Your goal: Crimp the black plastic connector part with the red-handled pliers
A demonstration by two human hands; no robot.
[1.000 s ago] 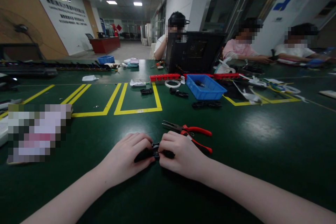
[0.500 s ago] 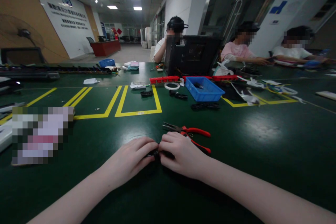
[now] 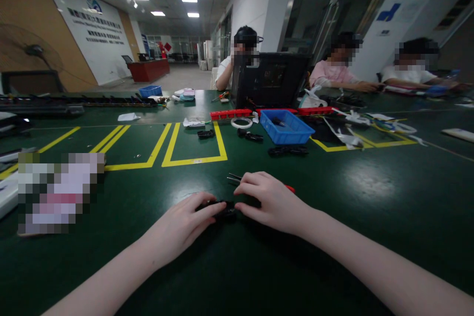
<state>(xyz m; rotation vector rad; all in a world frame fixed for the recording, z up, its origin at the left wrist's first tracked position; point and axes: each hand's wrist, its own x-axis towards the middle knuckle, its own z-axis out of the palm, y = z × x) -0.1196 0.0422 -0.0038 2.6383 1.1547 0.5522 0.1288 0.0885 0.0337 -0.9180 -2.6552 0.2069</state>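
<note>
My left hand (image 3: 190, 217) rests on the green table, its fingers closed over a small black piece (image 3: 228, 209) that looks like a coiled cable bundle. One end of the piece sticks out past the fingertips; the rest is covered. To its right, my right hand (image 3: 268, 202) has thumb and fingers apart, with the thumb tip close to the black piece's exposed end. Needle-nose pliers (image 3: 234, 178) with red handles lie just behind and partly under my right hand, which hides most of them.
Beyond my hands stand a blue bin (image 3: 287, 131) and several black bundles (image 3: 250, 135), beside a white ring (image 3: 241, 123). Yellow tape (image 3: 194, 162) marks boxes on the table. A phone-like slab (image 3: 62, 197) lies left. Across the table, three people sit around a large black case (image 3: 272, 79).
My right hand has moved slightly right and up, off the black piece, with its fingers spreading. It now covers more of the pliers. My left hand keeps its place.
</note>
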